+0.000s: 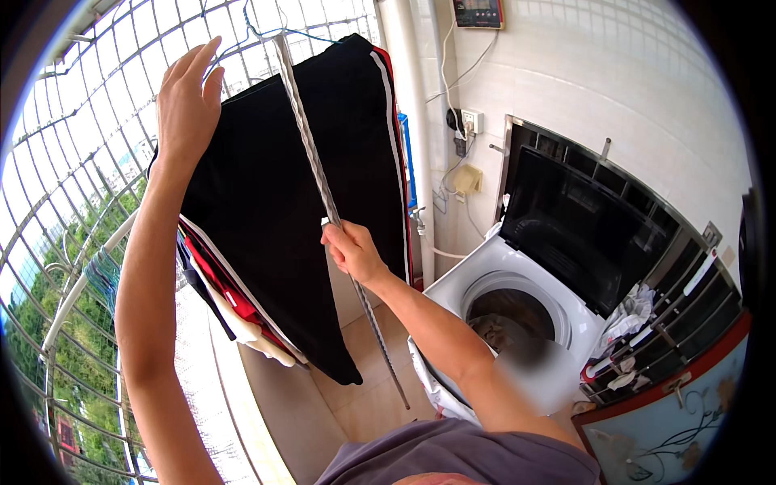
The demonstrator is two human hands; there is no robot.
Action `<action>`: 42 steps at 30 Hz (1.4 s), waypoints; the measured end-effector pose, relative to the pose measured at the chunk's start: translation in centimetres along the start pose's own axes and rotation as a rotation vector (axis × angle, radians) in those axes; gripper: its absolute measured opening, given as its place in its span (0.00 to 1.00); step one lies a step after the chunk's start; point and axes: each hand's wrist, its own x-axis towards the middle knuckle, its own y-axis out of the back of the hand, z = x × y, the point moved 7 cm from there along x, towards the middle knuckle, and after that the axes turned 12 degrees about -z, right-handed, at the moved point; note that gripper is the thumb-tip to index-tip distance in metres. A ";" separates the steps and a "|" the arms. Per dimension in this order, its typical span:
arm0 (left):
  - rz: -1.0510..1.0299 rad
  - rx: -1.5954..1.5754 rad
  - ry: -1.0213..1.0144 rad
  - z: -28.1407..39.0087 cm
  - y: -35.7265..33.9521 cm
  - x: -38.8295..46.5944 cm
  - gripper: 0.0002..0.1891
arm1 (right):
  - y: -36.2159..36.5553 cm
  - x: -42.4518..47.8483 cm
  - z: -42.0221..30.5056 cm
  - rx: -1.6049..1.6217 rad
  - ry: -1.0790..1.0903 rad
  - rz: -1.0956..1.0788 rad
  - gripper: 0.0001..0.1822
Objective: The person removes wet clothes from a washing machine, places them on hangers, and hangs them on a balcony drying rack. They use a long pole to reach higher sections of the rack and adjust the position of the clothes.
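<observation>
My right hand (354,251) is closed around a long, spiral-patterned metal pole (309,145). The pole's upper end is by a blue wire hanger (288,30), and its lower end points down towards the floor. Black trousers (273,170) with a white side stripe and red edging hang below the hanger. My left hand (191,100) is raised beside the trousers' top left corner, thumb apart from the fingers. A blue wire runs close to its fingertips; whether they touch it I cannot tell. Behind the trousers hang other garments (236,303), red, cream and dark.
Metal window bars (79,115) curve along the left, with spare wire hangers (103,273) on a white rail. To the right stands a top-loading washing machine (445,297), its dark lid (582,224) raised and laundry inside. A white pipe (415,121) runs up the wall.
</observation>
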 end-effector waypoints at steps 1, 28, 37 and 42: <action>0.108 0.055 -0.113 2.6 2.1 -1.1 0.14 | 0.2 0.3 -0.5 -0.013 0.013 0.007 0.19; -0.039 -1.200 0.590 9.9 -8.0 -11.7 0.16 | -3.7 -7.7 -2.1 -0.544 0.282 0.091 0.32; -0.106 -1.042 0.412 5.2 -5.0 -6.5 0.29 | 0.6 -14.1 6.1 -0.399 -0.118 0.153 0.22; 0.306 0.040 0.411 -6.3 2.7 -12.9 0.42 | 1.7 -11.8 2.9 -0.415 -0.047 0.087 0.20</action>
